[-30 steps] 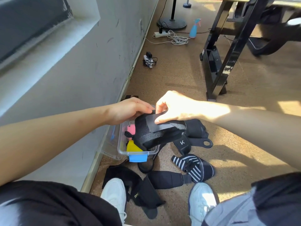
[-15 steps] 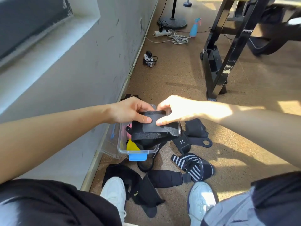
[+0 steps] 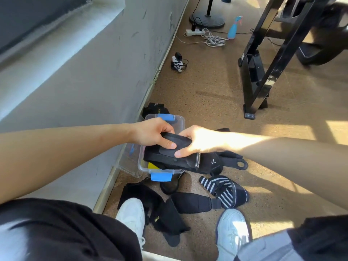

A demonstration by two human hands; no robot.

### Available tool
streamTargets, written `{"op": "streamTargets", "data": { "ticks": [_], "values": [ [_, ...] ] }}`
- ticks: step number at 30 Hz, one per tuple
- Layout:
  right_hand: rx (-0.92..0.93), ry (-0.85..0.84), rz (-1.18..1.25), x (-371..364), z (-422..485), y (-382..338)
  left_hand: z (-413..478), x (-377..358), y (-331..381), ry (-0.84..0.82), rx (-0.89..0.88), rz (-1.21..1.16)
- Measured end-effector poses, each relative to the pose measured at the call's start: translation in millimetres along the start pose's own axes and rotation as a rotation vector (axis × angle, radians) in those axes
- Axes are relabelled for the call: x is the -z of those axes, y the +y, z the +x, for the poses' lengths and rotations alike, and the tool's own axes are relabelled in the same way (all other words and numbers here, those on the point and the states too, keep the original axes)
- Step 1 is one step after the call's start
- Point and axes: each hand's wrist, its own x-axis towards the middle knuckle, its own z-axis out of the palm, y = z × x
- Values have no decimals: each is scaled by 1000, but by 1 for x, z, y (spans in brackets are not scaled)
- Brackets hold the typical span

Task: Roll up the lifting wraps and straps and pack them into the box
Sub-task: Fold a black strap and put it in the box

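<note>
From the head camera, looking down: the person crouches by the wall with both arms stretched out over a clear plastic box with blue latches (image 3: 143, 165) that stands on the cork floor (image 3: 207, 95). Both hands clamp one black folded wrap (image 3: 165, 157), held flat right on top of the box opening. It covers most of the opening, and its right end hangs past the rim.

The left hand (image 3: 152, 132) grips the wrap's far edge – its fingers (image 3: 168, 144) are curled, with the thumb pressed on the top face. The right hand (image 3: 197, 142) pinches it from the other side, thumb down on the top face, close to the left thumb. A yellow item (image 3: 153, 165) shows in the box under the wrap.

On the floor just right of the box lies a black strap with a loop end (image 3: 235, 162). Nearer the person's white shoes (image 3: 131, 213) lie a black-and-white striped wrap (image 3: 222, 189) and more black padded straps (image 3: 192, 202).
</note>
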Motion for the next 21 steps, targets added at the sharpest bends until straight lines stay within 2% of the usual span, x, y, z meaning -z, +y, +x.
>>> {"op": "streamTargets", "data": {
  "ticks": [5, 12, 16, 21],
  "values": [
    [-68, 26, 54, -9, 8, 8, 3, 0, -9, -39, 26, 13],
    [-150, 114, -149, 31, 11, 16, -8, 19, -35, -49, 168, -20],
    [-241, 160, -296, 52, 9, 38, -11, 23, -45, -17, 209, 115],
    [-320, 164, -350, 58, 2, 51, -15, 25, -42, 48, 218, -32]
  ]
}}
